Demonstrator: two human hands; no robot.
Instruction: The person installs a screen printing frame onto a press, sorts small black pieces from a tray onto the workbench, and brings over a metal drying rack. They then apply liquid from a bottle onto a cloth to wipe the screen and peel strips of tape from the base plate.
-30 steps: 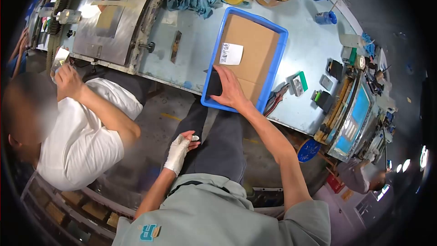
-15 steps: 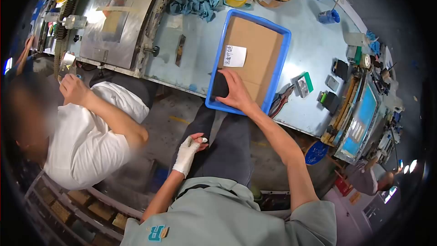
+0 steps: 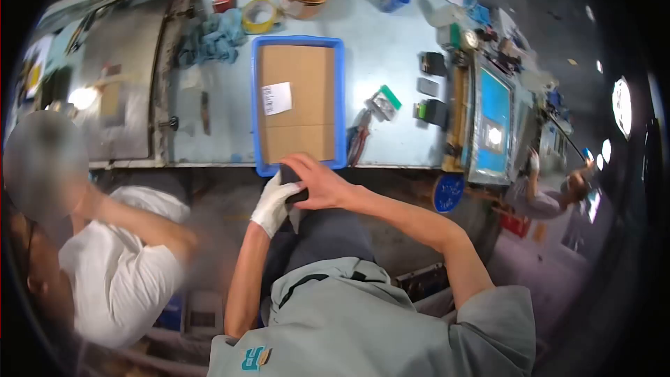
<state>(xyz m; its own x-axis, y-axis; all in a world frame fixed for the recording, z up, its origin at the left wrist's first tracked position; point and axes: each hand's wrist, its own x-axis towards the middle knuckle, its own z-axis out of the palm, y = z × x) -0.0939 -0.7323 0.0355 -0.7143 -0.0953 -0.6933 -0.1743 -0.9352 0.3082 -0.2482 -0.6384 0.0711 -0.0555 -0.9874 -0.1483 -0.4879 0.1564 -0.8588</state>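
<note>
So the gloved left hand [image 3: 272,206] is up against the left side of the dark piece [image 3: 289,179], can't tell if it's actually gripping. The piece sits right between both hands, just off the blue tray's [image 3: 340,108] near end, its visible length running roughly tray-to-body. Bare right hand [image 3: 315,183] has it grasped from the right, so neither's really nearer.

head view: 1 | from above, forward and down | near left hand [image 3: 271,205], right hand [image 3: 321,186] | workbench [image 3: 380,63] ahead
</note>
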